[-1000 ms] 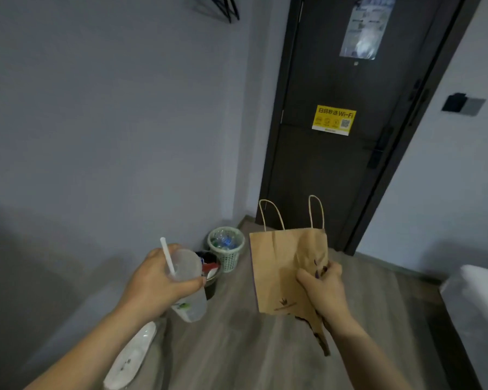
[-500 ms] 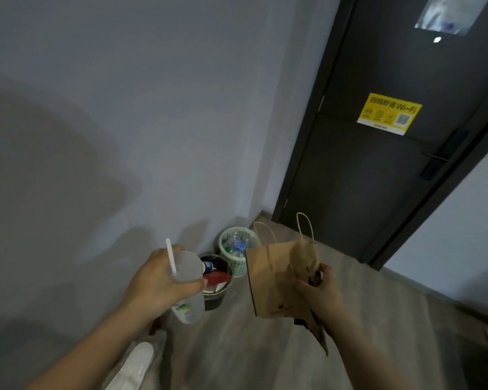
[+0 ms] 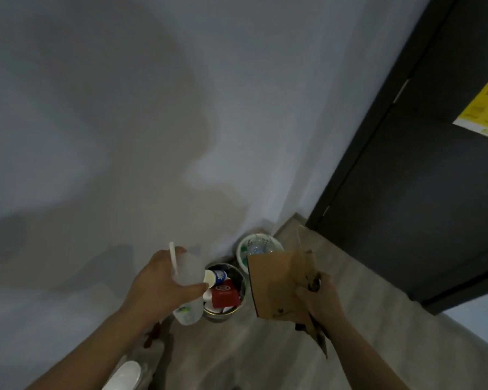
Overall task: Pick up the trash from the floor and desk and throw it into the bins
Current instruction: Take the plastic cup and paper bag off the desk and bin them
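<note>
My left hand (image 3: 161,282) grips a clear plastic cup (image 3: 187,277) with a white straw, held just left of and above a dark round bin (image 3: 238,274). That bin holds a red box, a small bottle and other trash. My right hand (image 3: 319,299) holds a flat brown paper bag (image 3: 276,285) by its crumpled edge, to the right of the dark bin. Behind the bag stands a pale green mesh bin (image 3: 241,249) with plastic bottles inside, partly hidden by the bag.
Both bins sit on the wood-look floor in the corner against a grey wall. A dark door (image 3: 420,164) with a yellow sticker (image 3: 482,111) is at the right. A white slipper (image 3: 124,375) lies by my left forearm at the bottom.
I have moved closer to the corner and the view has tilted down. Both bins now sit nearer, between my two hands. Cup and bag are still held.
</note>
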The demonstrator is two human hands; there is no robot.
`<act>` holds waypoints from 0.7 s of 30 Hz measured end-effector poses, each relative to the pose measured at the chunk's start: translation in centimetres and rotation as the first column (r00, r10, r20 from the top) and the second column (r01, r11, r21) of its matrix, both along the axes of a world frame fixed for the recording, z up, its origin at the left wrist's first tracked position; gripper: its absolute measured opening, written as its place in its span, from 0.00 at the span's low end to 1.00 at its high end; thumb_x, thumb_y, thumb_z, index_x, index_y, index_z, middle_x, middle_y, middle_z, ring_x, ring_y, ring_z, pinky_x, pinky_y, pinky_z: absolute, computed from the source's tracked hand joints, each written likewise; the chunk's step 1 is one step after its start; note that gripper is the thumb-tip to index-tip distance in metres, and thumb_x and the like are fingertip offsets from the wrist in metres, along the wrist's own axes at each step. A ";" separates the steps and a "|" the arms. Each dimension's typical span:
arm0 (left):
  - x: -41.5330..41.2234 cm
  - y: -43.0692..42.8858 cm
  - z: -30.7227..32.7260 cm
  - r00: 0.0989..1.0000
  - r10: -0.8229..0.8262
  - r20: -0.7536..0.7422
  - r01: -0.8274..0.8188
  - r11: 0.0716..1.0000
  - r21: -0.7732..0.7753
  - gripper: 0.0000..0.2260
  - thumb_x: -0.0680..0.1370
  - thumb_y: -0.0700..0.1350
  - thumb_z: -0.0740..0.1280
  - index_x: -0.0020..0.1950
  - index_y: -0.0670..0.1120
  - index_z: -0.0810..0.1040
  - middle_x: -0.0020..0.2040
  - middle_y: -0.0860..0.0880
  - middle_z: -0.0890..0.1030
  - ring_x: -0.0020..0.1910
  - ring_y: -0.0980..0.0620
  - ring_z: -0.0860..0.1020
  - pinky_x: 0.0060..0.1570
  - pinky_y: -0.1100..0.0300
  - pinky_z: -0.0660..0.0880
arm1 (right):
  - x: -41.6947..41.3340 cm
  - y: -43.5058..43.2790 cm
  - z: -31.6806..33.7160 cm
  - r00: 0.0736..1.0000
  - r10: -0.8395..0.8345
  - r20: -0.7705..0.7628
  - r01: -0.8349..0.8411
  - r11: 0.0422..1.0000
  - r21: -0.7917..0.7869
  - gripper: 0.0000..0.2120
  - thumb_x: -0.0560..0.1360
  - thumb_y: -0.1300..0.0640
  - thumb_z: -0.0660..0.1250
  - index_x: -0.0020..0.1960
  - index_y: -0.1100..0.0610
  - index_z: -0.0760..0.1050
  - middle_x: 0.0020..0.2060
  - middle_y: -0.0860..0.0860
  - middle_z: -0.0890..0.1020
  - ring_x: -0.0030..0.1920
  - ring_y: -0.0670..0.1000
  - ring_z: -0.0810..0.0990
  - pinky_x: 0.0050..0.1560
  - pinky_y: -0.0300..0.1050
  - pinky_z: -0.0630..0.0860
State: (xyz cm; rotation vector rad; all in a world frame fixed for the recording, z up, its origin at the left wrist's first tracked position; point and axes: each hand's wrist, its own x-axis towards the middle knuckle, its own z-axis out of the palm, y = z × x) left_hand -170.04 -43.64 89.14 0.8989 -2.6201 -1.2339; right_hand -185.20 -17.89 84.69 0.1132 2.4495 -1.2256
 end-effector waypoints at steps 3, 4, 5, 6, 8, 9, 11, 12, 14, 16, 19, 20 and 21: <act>-3.5 -0.8 -2.0 0.998 0.037 0.049 -0.038 0.999 0.024 0.35 0.63 0.57 0.78 0.65 0.54 0.69 0.57 0.55 0.70 0.53 0.56 0.71 0.49 0.62 0.67 | -4.4 -1.2 -2.2 0.996 0.046 0.075 -0.050 0.998 0.043 0.21 0.73 0.58 0.69 0.63 0.59 0.67 0.51 0.55 0.78 0.47 0.53 0.79 0.47 0.52 0.79; -4.4 -1.0 -2.6 0.997 0.049 0.064 -0.052 0.998 0.034 0.35 0.62 0.57 0.78 0.65 0.54 0.69 0.57 0.55 0.70 0.53 0.56 0.71 0.50 0.62 0.67 | -5.4 -1.7 -2.8 0.993 0.059 0.102 -0.065 0.996 0.053 0.22 0.73 0.57 0.70 0.64 0.59 0.67 0.52 0.54 0.78 0.48 0.53 0.78 0.48 0.52 0.78; -5.3 -1.3 -3.2 0.995 0.059 0.077 -0.062 0.997 0.038 0.35 0.62 0.57 0.78 0.65 0.54 0.69 0.56 0.56 0.70 0.53 0.56 0.71 0.50 0.62 0.67 | -6.2 -2.2 -3.5 0.989 0.068 0.128 -0.077 0.995 0.070 0.24 0.73 0.56 0.70 0.65 0.59 0.66 0.53 0.54 0.77 0.49 0.53 0.77 0.48 0.51 0.76; -6.2 -1.7 -3.9 0.994 0.061 0.086 -0.064 0.997 0.034 0.35 0.62 0.57 0.79 0.65 0.54 0.69 0.56 0.56 0.70 0.53 0.56 0.71 0.50 0.62 0.67 | -7.0 -2.8 -4.3 0.985 0.071 0.155 -0.085 0.992 0.088 0.25 0.73 0.56 0.70 0.67 0.59 0.65 0.54 0.55 0.77 0.49 0.54 0.76 0.48 0.50 0.74; -8.1 -2.6 -5.2 0.992 0.064 0.106 -0.068 0.997 0.038 0.34 0.62 0.55 0.79 0.65 0.54 0.70 0.55 0.56 0.70 0.53 0.57 0.70 0.50 0.62 0.66 | -8.7 -4.0 -6.0 0.978 0.084 0.190 -0.107 0.988 0.113 0.27 0.74 0.56 0.70 0.68 0.60 0.63 0.56 0.56 0.76 0.49 0.54 0.74 0.47 0.48 0.72; -9.0 -3.0 -5.9 0.991 0.065 0.120 -0.070 0.997 0.038 0.34 0.62 0.55 0.79 0.64 0.53 0.70 0.55 0.56 0.70 0.53 0.57 0.70 0.50 0.62 0.66 | -9.3 -4.6 -6.9 0.974 0.100 0.204 -0.127 0.984 0.123 0.27 0.74 0.56 0.70 0.68 0.60 0.62 0.55 0.56 0.76 0.48 0.54 0.74 0.45 0.47 0.71; -10.8 -4.0 -7.6 0.986 0.056 0.158 -0.062 0.998 0.034 0.33 0.62 0.55 0.79 0.63 0.53 0.70 0.54 0.55 0.71 0.52 0.55 0.72 0.49 0.61 0.68 | -10.6 -5.8 -9.0 0.964 0.117 0.241 -0.156 0.976 0.151 0.28 0.75 0.57 0.69 0.69 0.61 0.61 0.52 0.54 0.74 0.47 0.54 0.73 0.45 0.46 0.69; -11.7 -4.5 -8.5 0.982 0.049 0.185 -0.057 0.998 0.038 0.33 0.62 0.55 0.78 0.63 0.53 0.70 0.55 0.54 0.72 0.53 0.54 0.73 0.49 0.60 0.69 | -11.2 -6.5 -10.0 0.958 0.115 0.263 -0.163 0.972 0.168 0.28 0.75 0.56 0.69 0.69 0.61 0.61 0.53 0.55 0.74 0.48 0.54 0.72 0.45 0.46 0.68; -13.1 -5.4 -10.4 0.970 0.036 0.240 -0.049 0.997 0.052 0.34 0.63 0.55 0.78 0.65 0.52 0.69 0.58 0.52 0.72 0.52 0.53 0.74 0.46 0.59 0.72 | -12.4 -7.9 -12.0 0.949 0.113 0.294 -0.174 0.966 0.191 0.29 0.75 0.55 0.69 0.69 0.62 0.60 0.56 0.57 0.75 0.48 0.54 0.71 0.46 0.46 0.68; -14.4 -6.4 -12.6 0.959 0.019 0.282 -0.043 0.996 0.081 0.35 0.63 0.56 0.78 0.65 0.54 0.67 0.56 0.53 0.71 0.49 0.51 0.76 0.40 0.58 0.75 | -13.5 -9.3 -14.2 0.937 0.116 0.331 -0.193 0.959 0.209 0.30 0.75 0.54 0.69 0.70 0.61 0.60 0.59 0.59 0.75 0.48 0.53 0.71 0.46 0.46 0.68; -16.5 -7.6 -16.2 0.946 -0.007 0.323 -0.020 0.997 0.080 0.35 0.62 0.58 0.78 0.65 0.53 0.67 0.52 0.54 0.69 0.48 0.52 0.74 0.40 0.59 0.72 | -15.2 -11.2 -18.1 0.919 0.128 0.373 -0.233 0.940 0.250 0.30 0.74 0.53 0.69 0.70 0.61 0.59 0.61 0.60 0.75 0.50 0.57 0.75 0.46 0.45 0.68; -17.2 -7.9 -17.5 0.939 -0.020 0.343 -0.001 0.998 0.061 0.36 0.62 0.59 0.78 0.65 0.52 0.67 0.52 0.54 0.68 0.49 0.53 0.72 0.42 0.60 0.70 | -15.7 -11.7 -19.6 0.911 0.137 0.388 -0.253 0.930 0.266 0.32 0.74 0.52 0.69 0.71 0.61 0.58 0.61 0.60 0.75 0.53 0.59 0.76 0.46 0.46 0.69; -17.9 -8.1 -18.9 0.933 -0.031 0.359 0.016 0.999 0.046 0.38 0.62 0.59 0.78 0.66 0.51 0.67 0.52 0.54 0.67 0.49 0.54 0.70 0.44 0.61 0.68 | -16.3 -12.3 -21.1 0.904 0.144 0.403 -0.273 0.919 0.285 0.35 0.74 0.51 0.68 0.73 0.61 0.56 0.61 0.60 0.75 0.56 0.60 0.77 0.47 0.47 0.71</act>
